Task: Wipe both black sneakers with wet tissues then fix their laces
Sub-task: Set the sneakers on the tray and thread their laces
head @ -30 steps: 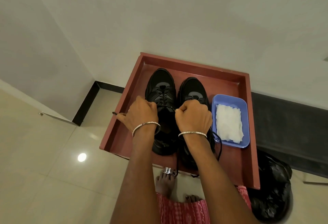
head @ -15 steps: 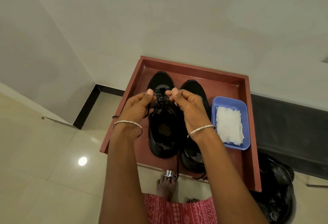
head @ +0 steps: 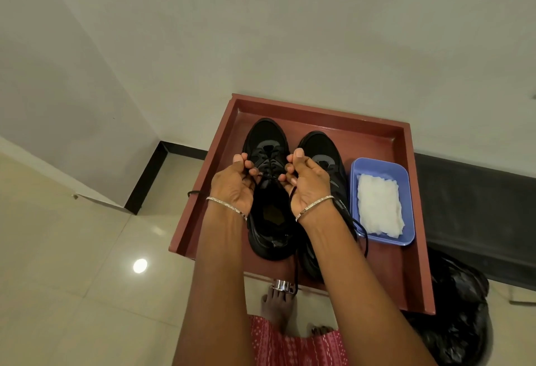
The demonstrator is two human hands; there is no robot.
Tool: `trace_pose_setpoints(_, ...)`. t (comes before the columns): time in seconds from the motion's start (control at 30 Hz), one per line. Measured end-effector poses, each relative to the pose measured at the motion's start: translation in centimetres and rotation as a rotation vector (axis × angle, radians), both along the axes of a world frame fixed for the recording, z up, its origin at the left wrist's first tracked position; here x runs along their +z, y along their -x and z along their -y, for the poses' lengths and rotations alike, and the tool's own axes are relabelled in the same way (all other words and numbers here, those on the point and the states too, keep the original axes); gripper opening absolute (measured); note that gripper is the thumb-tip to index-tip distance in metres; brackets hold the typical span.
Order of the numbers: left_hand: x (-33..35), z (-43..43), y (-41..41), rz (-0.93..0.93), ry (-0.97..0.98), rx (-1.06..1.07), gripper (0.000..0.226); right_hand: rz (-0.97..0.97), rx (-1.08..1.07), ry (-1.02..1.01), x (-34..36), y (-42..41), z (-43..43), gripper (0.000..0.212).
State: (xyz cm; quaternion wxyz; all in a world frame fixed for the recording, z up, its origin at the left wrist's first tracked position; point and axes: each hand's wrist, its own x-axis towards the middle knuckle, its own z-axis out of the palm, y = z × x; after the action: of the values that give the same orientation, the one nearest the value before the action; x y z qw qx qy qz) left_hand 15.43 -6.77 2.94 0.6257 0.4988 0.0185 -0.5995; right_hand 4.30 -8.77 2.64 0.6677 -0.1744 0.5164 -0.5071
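- Left hand [head: 233,188] is palm-up over the left sneaker [head: 268,191], thumb and fingers pinching its lace [head: 268,167]; the forearm reaches forward, a bangle at the wrist.
- Right hand [head: 307,181] mirrors it, fingers curled round the same lace's other end, which trails down past the wrist.
- Right sneaker [head: 323,159] stands just beside, both in the red tray [head: 406,264].
- A blue tub [head: 404,238] in the tray holds white wet tissues [head: 378,206].
- A black bag [head: 455,316] lies on the floor.

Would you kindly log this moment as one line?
stage: lacing | left hand, right hand: pinching black laces | left black sneaker | red wooden tray
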Motion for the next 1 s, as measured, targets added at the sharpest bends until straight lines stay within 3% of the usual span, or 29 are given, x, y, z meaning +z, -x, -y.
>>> trace_pose_setpoints(0.17,0.6,-0.8,-0.3,0.415,0.155,-0.276,0.015,-0.031,0.139,0.155,0.0,0.6,-0.1,0.013)
trace_pose_setpoints(0.33,0.2,-0.5,-0.5,0.674,0.275,-0.323,0.013,-0.220,0.231,0.381,-0.5,0.6,-0.1,0.020)
trace_pose_setpoints(0.63,0.3,-0.5,-0.6,0.706,0.250,-0.335,0.016,-0.312,0.259,0.426,-1.1,0.7,0.0,0.022)
trace_pose_setpoints(0.7,0.4,-0.5,-0.8,0.678,0.224,-0.305,0.020,-0.269,0.233,0.416,-1.0,1.0,-0.1,0.015)
trace_pose_setpoints(0.83,0.3,-0.6,-1.0,0.655,0.235,-0.331,0.014,-0.205,0.168,0.339,-1.2,1.1,0.0,0.022)
trace_pose_setpoints(1.0,0.4,-0.5,-1.3,0.634,0.260,-0.356,0.017,-0.105,0.178,0.294,-1.1,1.1,0.0,0.009)
